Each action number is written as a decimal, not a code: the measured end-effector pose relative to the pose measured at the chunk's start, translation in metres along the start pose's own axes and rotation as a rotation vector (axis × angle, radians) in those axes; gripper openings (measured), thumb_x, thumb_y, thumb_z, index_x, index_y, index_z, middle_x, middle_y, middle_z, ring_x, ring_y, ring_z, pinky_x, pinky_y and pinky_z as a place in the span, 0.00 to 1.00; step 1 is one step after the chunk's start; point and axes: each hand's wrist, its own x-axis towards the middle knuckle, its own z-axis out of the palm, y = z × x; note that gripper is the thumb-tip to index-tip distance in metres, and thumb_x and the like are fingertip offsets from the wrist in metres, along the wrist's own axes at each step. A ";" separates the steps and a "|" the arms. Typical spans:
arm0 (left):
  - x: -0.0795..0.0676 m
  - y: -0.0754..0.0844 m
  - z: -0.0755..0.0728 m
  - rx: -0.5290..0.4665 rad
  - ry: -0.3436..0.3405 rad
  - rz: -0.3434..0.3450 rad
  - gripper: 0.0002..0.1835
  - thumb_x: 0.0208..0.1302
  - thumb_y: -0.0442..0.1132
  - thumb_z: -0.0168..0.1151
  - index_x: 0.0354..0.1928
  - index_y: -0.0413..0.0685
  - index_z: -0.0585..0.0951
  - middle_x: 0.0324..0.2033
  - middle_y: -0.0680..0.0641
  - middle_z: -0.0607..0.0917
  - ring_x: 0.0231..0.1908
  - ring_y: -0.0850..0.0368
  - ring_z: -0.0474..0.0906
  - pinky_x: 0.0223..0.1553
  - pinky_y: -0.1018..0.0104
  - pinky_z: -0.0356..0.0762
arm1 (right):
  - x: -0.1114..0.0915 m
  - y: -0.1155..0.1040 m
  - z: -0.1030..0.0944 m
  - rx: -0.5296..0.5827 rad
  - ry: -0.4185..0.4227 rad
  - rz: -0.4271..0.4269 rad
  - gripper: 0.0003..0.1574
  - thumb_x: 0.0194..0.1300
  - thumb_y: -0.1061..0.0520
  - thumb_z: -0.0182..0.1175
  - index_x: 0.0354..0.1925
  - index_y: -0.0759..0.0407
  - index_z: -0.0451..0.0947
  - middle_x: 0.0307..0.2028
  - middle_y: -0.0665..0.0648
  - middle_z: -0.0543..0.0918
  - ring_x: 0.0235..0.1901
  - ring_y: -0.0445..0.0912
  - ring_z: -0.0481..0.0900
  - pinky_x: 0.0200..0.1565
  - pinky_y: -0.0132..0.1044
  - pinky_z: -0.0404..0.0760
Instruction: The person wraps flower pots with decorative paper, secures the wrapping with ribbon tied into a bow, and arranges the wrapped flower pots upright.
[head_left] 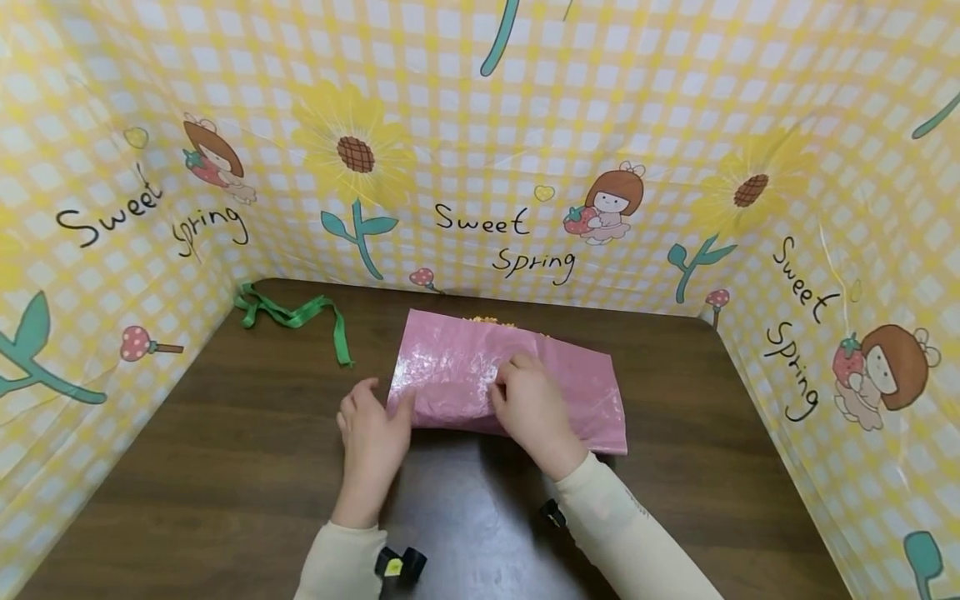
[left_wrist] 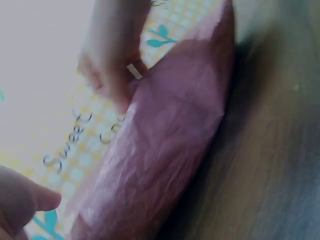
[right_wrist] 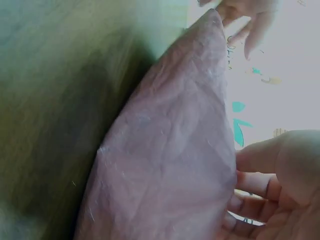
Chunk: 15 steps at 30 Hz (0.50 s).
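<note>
A pink sheet of glossy, wrinkled wrapping paper (head_left: 442, 358) lies folded into a wide, bulging bundle on the table. Small yellow-orange bits (head_left: 489, 321) peek out past its far edge; the rest of the contents is hidden. My right hand (head_left: 531, 404) is over the middle of the bundle, its fingers curled and pinching the paper; the right wrist view shows the thumb (right_wrist: 260, 156) against the paper's surface. Beside the left end, my left hand (head_left: 372, 433) has its fingers loosely spread, with the thumb right at the paper's edge.
A crumpled green ribbon (head_left: 300, 315) lies at the back left of the dark wooden table (head_left: 225, 467). Yellow checked cloth (head_left: 465, 150) with printed flowers and figures walls in the back and both sides.
</note>
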 end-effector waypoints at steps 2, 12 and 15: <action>0.005 -0.008 -0.003 -0.043 -0.125 -0.129 0.41 0.72 0.56 0.60 0.68 0.30 0.59 0.58 0.22 0.73 0.59 0.25 0.69 0.60 0.37 0.67 | -0.001 -0.002 0.002 -0.027 0.020 -0.006 0.12 0.63 0.56 0.69 0.24 0.56 0.79 0.31 0.54 0.77 0.37 0.52 0.79 0.44 0.46 0.80; 0.015 -0.022 0.004 -0.463 -0.318 -0.327 0.30 0.75 0.42 0.60 0.64 0.21 0.67 0.49 0.33 0.79 0.20 0.57 0.78 0.24 0.67 0.81 | -0.005 -0.015 0.014 -0.177 0.062 0.040 0.15 0.63 0.49 0.69 0.32 0.59 0.79 0.35 0.58 0.80 0.42 0.58 0.79 0.44 0.49 0.81; 0.016 -0.024 0.006 -0.461 -0.321 -0.335 0.20 0.74 0.36 0.59 0.58 0.23 0.74 0.39 0.40 0.81 0.20 0.58 0.78 0.24 0.67 0.81 | -0.006 -0.017 0.018 -0.202 0.062 0.060 0.17 0.63 0.48 0.69 0.37 0.60 0.81 0.37 0.58 0.80 0.43 0.58 0.78 0.45 0.49 0.81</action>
